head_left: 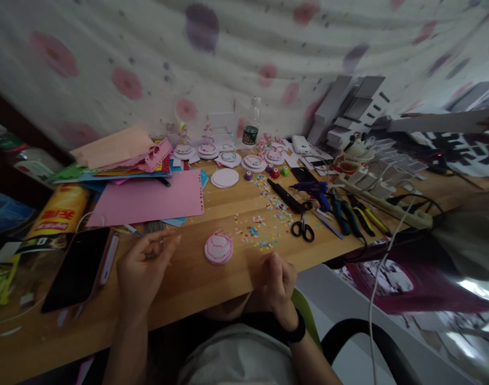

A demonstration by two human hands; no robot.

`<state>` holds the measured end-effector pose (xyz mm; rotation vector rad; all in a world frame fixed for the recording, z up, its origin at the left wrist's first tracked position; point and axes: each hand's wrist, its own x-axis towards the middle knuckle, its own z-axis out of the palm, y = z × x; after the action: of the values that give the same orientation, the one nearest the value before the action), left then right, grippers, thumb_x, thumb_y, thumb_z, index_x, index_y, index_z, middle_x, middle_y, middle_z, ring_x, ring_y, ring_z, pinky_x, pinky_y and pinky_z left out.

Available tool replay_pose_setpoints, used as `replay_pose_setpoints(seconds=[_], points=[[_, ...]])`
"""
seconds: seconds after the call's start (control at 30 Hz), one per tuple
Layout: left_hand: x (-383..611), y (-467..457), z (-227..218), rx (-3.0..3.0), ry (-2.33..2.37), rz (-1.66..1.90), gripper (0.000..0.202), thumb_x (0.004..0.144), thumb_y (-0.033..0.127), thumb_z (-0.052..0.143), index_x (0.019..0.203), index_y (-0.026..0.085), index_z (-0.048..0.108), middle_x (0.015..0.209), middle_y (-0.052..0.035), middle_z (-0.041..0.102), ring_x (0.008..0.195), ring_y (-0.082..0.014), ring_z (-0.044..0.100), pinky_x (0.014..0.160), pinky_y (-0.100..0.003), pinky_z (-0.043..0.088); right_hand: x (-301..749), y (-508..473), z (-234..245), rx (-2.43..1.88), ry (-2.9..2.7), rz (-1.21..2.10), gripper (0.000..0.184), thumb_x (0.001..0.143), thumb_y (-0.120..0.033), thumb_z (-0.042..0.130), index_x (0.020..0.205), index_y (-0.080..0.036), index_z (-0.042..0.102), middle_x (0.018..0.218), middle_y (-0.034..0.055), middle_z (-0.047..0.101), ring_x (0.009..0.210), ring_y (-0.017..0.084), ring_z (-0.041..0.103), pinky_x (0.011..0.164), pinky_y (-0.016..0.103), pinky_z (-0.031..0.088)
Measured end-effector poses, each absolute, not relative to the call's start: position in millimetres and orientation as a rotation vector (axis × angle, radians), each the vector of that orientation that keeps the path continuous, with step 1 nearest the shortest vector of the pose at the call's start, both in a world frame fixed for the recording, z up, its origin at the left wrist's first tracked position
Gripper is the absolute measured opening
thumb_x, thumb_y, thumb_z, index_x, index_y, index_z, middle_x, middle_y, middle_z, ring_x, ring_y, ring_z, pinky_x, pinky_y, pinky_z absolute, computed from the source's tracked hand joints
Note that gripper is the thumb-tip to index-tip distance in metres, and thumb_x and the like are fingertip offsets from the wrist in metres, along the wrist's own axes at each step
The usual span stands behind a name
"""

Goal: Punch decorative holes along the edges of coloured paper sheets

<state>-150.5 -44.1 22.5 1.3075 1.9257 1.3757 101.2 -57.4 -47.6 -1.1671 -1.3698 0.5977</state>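
Observation:
A small round paper piece shaped like a cake (pixel 219 247), white with wavy pink trim, lies on the wooden table between my two hands. To its left, my left hand (pixel 146 264) hovers with fingers loosely bent and the thumb apart, with nothing visible in it; a ring shows on one finger. At the table's front edge my right hand (pixel 279 278) is closed like a fist, and its inside is hidden. Colourful confetti bits (pixel 254 231) are scattered beyond the paper cake. Black-handled scissors (pixel 302 229) lie to the right of them.
Several decorated paper cakes (pixel 253 162) and white paper discs (pixel 225 178) stand farther back. Pink sheets (pixel 152 198) and a phone (pixel 79 267) lie left. A purple glue gun (pixel 314 190), pliers (pixel 348 214) and a power strip (pixel 388 202) with cables occupy the right.

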Motion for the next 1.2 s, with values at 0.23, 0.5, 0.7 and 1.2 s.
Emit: replay_pose_setpoints(seconds=[0.23, 0.5, 0.7, 1.2], points=[[-147, -27, -12, 1.727, 1.661, 1.186, 0.027, 0.086, 0.041, 0.060, 0.104, 0.023, 0.070, 0.109, -0.0053, 0.071, 0.106, -0.0251, 0.065, 0.101, -0.046, 0.049, 92, -49, -29, -1.263, -1.507, 0.652, 0.038, 0.102, -0.039, 0.044, 0.075, -0.020, 0.063, 0.070, 0.0017, 0.064, 0.065, 0.016, 0.059, 0.061, 0.026, 0.044], [-113, -33, -41, 1.791, 1.672, 0.922, 0.088, 0.073, 0.028, 0.080, 0.148, 0.024, 0.033, 0.149, -0.0135, 0.049, 0.139, -0.0309, 0.045, 0.115, -0.053, 0.035, 63, -27, -31, -1.331, -1.515, 0.884, 0.036, 0.094, -0.035, 0.054, 0.124, -0.014, 0.060, 0.077, 0.0044, 0.071, 0.064, 0.018, 0.065, 0.058, 0.027, 0.049], [-108, -32, -45, 1.871, 1.714, 0.934, 0.084, 0.076, 0.022, 0.079, 0.146, 0.023, 0.034, 0.141, -0.0147, 0.057, 0.133, -0.0324, 0.050, 0.114, -0.058, 0.033, 56, -15, -29, -1.337, -1.528, 0.872, 0.023, 0.088, -0.028, 0.056, 0.100, -0.017, 0.072, 0.081, 0.0075, 0.076, 0.066, 0.019, 0.069, 0.062, 0.028, 0.051], [-111, -31, -40, 1.963, 1.728, 0.893, 0.081, 0.071, 0.019, 0.081, 0.142, 0.024, 0.041, 0.134, -0.0117, 0.062, 0.125, -0.0321, 0.056, 0.108, -0.055, 0.038, 53, -5, -27, -1.389, -1.604, 0.874, 0.023, 0.086, -0.023, 0.056, 0.089, -0.018, 0.078, 0.078, 0.0080, 0.076, 0.066, 0.020, 0.067, 0.061, 0.027, 0.048]])
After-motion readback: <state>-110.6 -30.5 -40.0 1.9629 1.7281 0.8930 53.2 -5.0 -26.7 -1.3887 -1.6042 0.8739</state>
